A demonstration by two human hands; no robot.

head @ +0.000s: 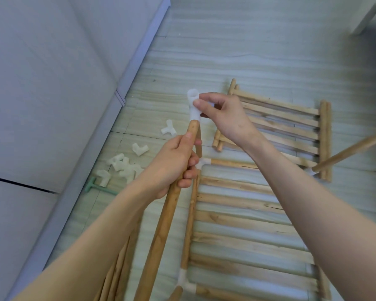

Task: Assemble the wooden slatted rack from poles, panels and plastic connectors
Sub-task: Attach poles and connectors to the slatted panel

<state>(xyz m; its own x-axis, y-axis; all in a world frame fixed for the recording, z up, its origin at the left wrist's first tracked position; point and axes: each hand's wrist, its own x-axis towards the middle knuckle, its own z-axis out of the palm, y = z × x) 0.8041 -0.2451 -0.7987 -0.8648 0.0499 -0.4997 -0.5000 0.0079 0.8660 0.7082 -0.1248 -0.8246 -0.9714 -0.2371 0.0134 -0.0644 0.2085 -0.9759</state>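
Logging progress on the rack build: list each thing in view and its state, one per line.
Left hand: grips the pole.
Right hand: pinches the white connector.
Pole: held tilted, connector on its top end.
White connector: seated on the pole tip.
Loose connectors: unused, on the floor.
Near panel: flat, connectors at its left corners.
Far panels: stacked flat, unattached.

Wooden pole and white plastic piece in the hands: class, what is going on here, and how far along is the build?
A person is putting together a slatted wooden rack on the floor. The left hand grips a wooden pole held upright, while the right hand pinches a white connector sitting on the pole's top end. Below lies a slatted panel already fitted with connectors at its left corners. More panels are stacked beyond it, and spare connectors lie scattered to the left.
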